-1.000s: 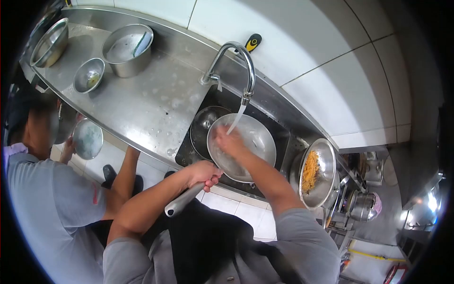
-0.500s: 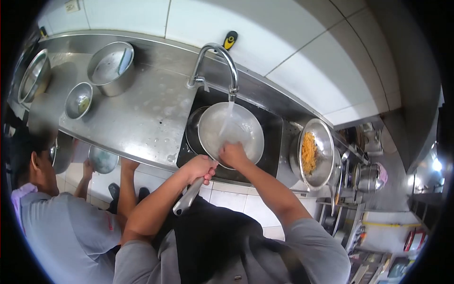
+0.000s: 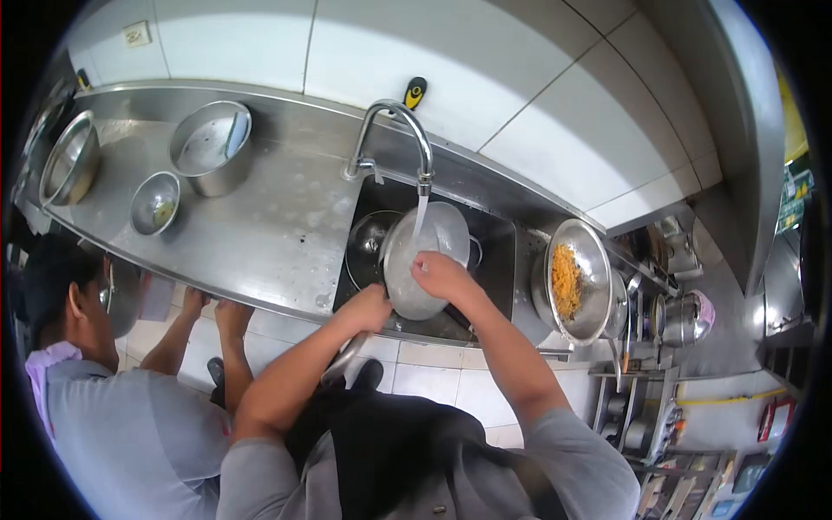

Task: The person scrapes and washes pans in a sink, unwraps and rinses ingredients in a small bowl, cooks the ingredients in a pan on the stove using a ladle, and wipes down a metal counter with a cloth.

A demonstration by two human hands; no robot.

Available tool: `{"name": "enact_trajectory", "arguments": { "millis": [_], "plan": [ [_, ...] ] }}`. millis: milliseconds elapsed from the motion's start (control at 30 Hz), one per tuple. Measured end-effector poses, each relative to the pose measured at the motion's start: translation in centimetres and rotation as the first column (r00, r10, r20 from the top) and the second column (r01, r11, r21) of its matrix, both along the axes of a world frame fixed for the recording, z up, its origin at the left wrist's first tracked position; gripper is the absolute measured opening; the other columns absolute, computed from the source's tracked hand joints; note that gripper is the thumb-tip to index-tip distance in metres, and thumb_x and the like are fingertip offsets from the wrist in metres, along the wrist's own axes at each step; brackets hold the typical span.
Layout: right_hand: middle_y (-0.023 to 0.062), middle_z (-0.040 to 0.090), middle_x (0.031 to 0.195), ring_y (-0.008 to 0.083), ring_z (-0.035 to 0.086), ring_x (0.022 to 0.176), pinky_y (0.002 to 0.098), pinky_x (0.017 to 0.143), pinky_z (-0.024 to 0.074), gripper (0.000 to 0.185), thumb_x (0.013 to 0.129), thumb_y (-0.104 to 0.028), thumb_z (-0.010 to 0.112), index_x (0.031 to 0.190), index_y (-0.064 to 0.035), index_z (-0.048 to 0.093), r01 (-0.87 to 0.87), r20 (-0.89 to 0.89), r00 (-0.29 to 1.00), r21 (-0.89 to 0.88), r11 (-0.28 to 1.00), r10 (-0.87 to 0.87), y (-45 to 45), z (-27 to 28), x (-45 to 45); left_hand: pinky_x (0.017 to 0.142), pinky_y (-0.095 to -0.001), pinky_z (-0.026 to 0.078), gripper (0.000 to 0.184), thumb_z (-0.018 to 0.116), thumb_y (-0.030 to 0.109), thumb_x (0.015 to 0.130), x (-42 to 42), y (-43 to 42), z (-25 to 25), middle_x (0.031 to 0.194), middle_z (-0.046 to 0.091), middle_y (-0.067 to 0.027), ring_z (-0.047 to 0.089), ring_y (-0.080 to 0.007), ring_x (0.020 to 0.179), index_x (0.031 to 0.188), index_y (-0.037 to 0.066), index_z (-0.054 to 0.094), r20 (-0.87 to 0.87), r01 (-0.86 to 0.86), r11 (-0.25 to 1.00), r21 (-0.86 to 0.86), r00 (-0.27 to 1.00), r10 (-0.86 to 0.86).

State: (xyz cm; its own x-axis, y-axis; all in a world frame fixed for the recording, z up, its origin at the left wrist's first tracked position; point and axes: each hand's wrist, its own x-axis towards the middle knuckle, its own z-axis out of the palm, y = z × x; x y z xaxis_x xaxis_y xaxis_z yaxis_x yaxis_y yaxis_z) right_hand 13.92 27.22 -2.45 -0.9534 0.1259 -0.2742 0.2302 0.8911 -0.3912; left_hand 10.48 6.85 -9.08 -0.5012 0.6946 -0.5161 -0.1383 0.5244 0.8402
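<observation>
A grey metal pan is tilted over the sink, below the running faucet. Its long handle is wrapped in the fingers of my left hand at the sink's front edge. My right hand is closed against the pan's wet surface; whatever it may hold is hidden. Water falls onto the pan just above that hand. Left of the pan, a dark round piece of cookware lies in the sink, partly covered.
A metal bowl of shredded orange food stands right of the sink. On the left counter are a deep pot, a small bowl and a larger bowl. A co-worker bends close at my left.
The pan has tipped from facing up to a steep tilt. My right hand has shifted slightly up and right. The co-worker's bowl has gone from sight beneath the counter.
</observation>
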Motion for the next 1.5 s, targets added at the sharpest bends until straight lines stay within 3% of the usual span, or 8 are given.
{"name": "enact_trajectory", "arguments": {
  "millis": [333, 400, 567, 900, 1000, 1067, 1100, 1500],
  "plan": [
    [0.0194, 0.071, 0.102, 0.0354, 0.069, 0.085, 0.042, 0.074, 0.0546, 0.029, 0.091, -0.026, 0.062, 0.106, -0.0015, 0.065, 0.161, -0.363, 0.866, -0.448, 0.879, -0.343, -5.7, -1.1, -15.3, 0.072, -0.0493, 0.059, 0.031, 0.057, 0.01, 0.087, -1.8, 2.3, 7.1, 0.091, 0.072, -0.0262, 0.073, -0.0408, 0.083, 0.112, -0.009, 0.057, -0.753, 0.091, 0.984, -0.15, 0.635, -0.173],
    [0.016, 0.067, 0.1, 0.031, 0.068, 0.079, 0.0416, 0.068, 0.0559, 0.032, 0.091, -0.027, 0.063, 0.107, 0.0008, 0.064, 0.659, 0.298, 0.597, -0.711, 0.244, -0.745, -7.0, -1.3, -18.1, 0.07, -0.0485, 0.06, 0.032, 0.058, 0.011, 0.086, -0.9, 2.5, 6.3, 0.088, 0.072, -0.0261, 0.074, -0.0389, 0.082, 0.11, -0.01, 0.056, -0.749, 0.092, 0.987, -0.131, 0.644, -0.159],
    [0.0126, 0.062, 0.087, 0.027, 0.06, 0.07, 0.0429, 0.063, 0.0536, 0.024, 0.089, -0.02, 0.055, 0.101, -0.0012, 0.065, 0.231, -0.225, 0.814, -0.721, 0.654, -0.536, -4.5, -1.3, -26.0, 0.069, -0.0488, 0.06, 0.03, 0.059, 0.011, 0.086, 1.0, 1.2, 5.5, 0.085, 0.071, -0.0266, 0.074, -0.0399, 0.079, 0.107, -0.009, 0.056, -0.743, 0.057, 0.996, -0.067, 0.664, -0.088],
    [0.0073, 0.063, 0.09, 0.0207, 0.065, 0.076, 0.0435, 0.074, 0.0529, 0.03, 0.098, -0.029, 0.054, 0.116, -0.0055, 0.061, 0.134, 0.024, 0.836, -0.978, 0.161, -0.549, -5.8, -1.3, -25.1, 0.066, -0.0474, 0.061, 0.032, 0.056, 0.011, 0.088, 5.4, -0.6, 4.5, 0.09, 0.073, -0.0242, 0.074, -0.0377, 0.076, 0.113, -0.009, 0.056, -0.788, 0.063, 0.99, -0.128, 0.599, -0.14],
    [0.0106, 0.063, 0.104, 0.0247, 0.066, 0.097, 0.0418, 0.089, 0.0507, 0.032, 0.106, -0.032, 0.047, 0.122, -0.0075, 0.06, -0.035, -0.192, 0.932, -0.893, 0.45, -0.308, -12.8, 0.5, -18.1, 0.076, -0.0492, 0.059, 0.03, 0.062, 0.022, 0.089, 6.8, -0.1, 4.8, 0.097, 0.074, -0.0211, 0.074, -0.0371, 0.089, 0.109, -0.001, 0.066, -0.754, 0.102, 0.956, -0.274, 0.594, -0.28],
    [0.0142, 0.064, 0.112, 0.0277, 0.06, 0.113, 0.0391, 0.099, 0.048, 0.026, 0.101, -0.019, 0.053, 0.123, -0.0034, 0.058, -0.17, -0.793, 0.594, 0.036, 0.985, 0.132, -14.8, 0.8, -10.3, 0.08, -0.0497, 0.057, 0.033, 0.065, 0.027, 0.088, 8.9, -0.6, 7.9, 0.099, 0.074, -0.0187, 0.073, -0.0375, 0.093, 0.109, 0.001, 0.07, -0.731, -0.02, 0.974, -0.227, 0.664, -0.157],
    [0.0145, 0.064, 0.115, 0.0286, 0.061, 0.112, 0.0399, 0.101, 0.0473, 0.03, 0.096, -0.012, 0.058, 0.124, -0.0023, 0.058, -0.315, -0.584, 0.698, -0.77, 0.555, -0.414, -16.2, 6.9, -3.0, 0.087, -0.047, 0.054, 0.04, 0.063, 0.031, 0.09, 8.8, -0.7, 3.1, 0.109, 0.072, -0.0185, 0.07, -0.0354, 0.102, 0.12, 0.003, 0.067, -0.812, 0.017, 0.985, -0.173, 0.564, -0.153],
    [0.0193, 0.068, 0.086, 0.0417, 0.066, 0.083, 0.0517, 0.072, 0.0512, 0.022, 0.083, -0.024, 0.059, 0.092, -0.0048, 0.065, 0.621, -0.465, 0.468, -0.433, 0.654, -0.752, 3.7, 3.1, 62.7, 0.085, -0.0417, 0.053, 0.033, 0.061, 0.026, 0.097, 28.6, 21.0, 14.5, 0.11, 0.068, -0.0181, 0.065, -0.0298, 0.097, 0.118, 0.001, 0.062, -0.88, 0.409, 0.801, 0.437, 0.012, 0.474]
  ]
}}
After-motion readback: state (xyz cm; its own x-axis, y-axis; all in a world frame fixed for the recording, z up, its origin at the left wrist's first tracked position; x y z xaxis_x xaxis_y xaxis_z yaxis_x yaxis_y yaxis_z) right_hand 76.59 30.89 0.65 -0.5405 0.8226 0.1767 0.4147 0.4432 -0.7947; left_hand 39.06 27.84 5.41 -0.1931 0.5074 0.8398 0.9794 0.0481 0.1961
